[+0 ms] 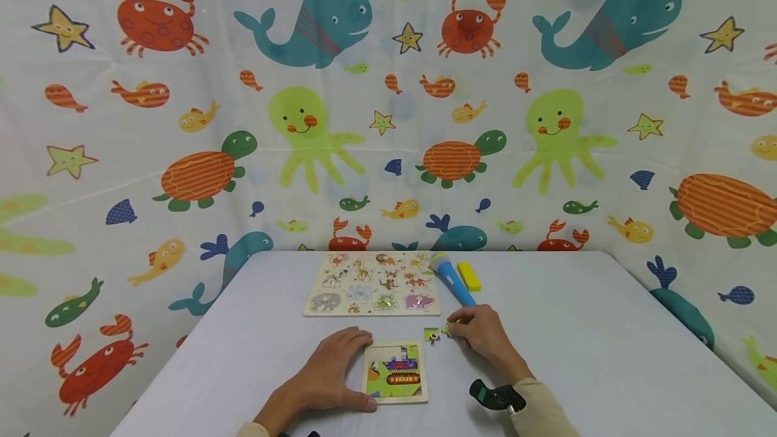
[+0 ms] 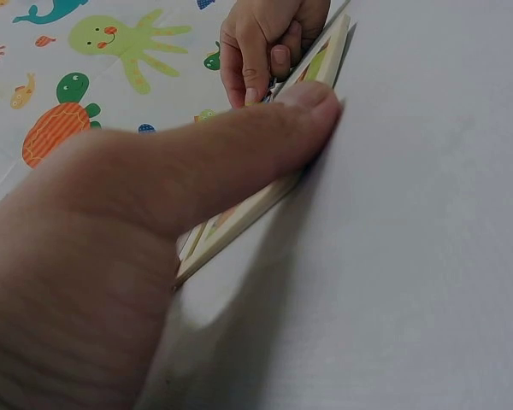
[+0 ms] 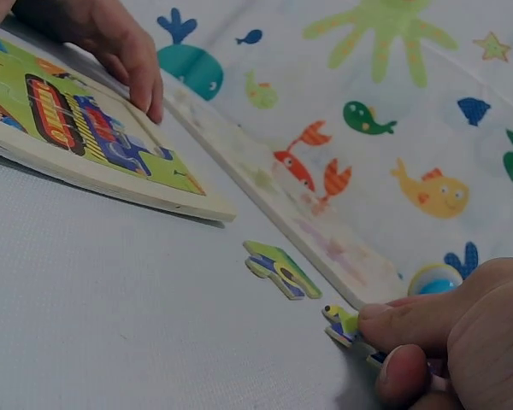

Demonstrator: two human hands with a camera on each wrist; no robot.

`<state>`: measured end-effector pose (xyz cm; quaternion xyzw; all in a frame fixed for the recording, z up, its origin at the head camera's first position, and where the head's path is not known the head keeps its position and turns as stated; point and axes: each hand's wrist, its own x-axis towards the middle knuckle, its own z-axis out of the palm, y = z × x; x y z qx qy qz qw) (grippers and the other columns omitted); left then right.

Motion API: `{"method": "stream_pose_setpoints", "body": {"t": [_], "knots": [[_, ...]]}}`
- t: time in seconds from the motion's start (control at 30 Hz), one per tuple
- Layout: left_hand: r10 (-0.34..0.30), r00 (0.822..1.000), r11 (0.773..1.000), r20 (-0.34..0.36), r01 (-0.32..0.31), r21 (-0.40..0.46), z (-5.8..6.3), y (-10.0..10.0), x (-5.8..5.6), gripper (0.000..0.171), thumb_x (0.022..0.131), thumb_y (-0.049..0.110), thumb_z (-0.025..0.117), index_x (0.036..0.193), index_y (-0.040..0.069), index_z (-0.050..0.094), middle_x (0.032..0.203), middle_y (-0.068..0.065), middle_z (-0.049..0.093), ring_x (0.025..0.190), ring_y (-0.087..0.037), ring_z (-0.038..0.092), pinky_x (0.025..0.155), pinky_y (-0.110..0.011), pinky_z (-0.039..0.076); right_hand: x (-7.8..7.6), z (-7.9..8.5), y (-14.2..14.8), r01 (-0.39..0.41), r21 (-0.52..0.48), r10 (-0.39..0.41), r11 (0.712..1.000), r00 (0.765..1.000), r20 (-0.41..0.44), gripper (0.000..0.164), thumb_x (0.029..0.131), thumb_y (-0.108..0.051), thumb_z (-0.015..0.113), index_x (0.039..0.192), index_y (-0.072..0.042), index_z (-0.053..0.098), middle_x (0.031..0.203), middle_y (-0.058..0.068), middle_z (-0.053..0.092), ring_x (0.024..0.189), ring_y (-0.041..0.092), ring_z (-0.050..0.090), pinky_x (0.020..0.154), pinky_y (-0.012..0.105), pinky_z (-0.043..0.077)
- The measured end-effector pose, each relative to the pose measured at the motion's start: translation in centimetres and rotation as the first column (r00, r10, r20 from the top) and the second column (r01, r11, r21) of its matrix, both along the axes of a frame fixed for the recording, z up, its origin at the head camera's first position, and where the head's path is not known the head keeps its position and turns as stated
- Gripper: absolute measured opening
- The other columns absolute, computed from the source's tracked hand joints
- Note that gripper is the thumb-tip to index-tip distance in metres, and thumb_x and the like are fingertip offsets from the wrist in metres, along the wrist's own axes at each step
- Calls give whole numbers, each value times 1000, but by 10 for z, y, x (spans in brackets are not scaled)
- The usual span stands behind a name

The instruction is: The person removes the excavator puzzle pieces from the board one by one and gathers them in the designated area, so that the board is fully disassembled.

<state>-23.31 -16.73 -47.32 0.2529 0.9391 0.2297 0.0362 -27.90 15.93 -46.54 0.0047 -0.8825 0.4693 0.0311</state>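
A small wooden puzzle board (image 1: 394, 399) lies on the table, its picture of a purple and red tracked vehicle partly filled and bare wood showing along the top. My left hand (image 1: 330, 369) spans the board's left side, thumb at the lower corner and fingers at the upper one. Just right of the board, my right hand (image 1: 485, 332) pinches a green and blue puzzle piece (image 3: 344, 325) between thumb and finger, low over the table. Beside that piece lies a loose puzzle piece (image 3: 282, 269), also seen left of my right fingertips in the head view.
Behind the hands lies a larger wooden animal puzzle (image 1: 370, 282) with several animal shapes. A blue toy microphone (image 1: 452, 278) leans along its right edge, with a yellow block (image 1: 469, 276) beside it. A sea-animal curtain (image 1: 388, 100) hangs behind the white table (image 1: 577, 342).
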Motion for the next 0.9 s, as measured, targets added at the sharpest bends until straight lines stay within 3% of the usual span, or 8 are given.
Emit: {"method": "stream_pose_setpoints", "body": {"t": [0.47,0.63,0.9], "knots": [[8,1000,1000,5,-8,-2,1,1,3,107,63,85,70,147,21,50,154,0,46,148,-32,33,121,-63,24,2,2,0,11,34,-11,999,1000,6,10,87,-8,79,97,-6,80,79,4,63,47,13,52,46,19,39],[10,1000,1000,7,-10,-3,2,1,4,108,63,86,70,147,21,50,154,0,46,148,-32,32,121,-63,24,4,1,0,18,40,-18,999,1000,0,8,87,-8,79,95,-7,80,90,8,60,48,14,54,47,19,40],[7,1000,1000,13,-7,4,4,1,4,107,63,85,71,147,20,50,154,-1,46,148,-33,33,121,-63,24,4,-2,0,28,79,-27,996,1000,-8,4,86,-9,80,90,-11,81,102,14,52,51,16,55,65,27,42]]}}
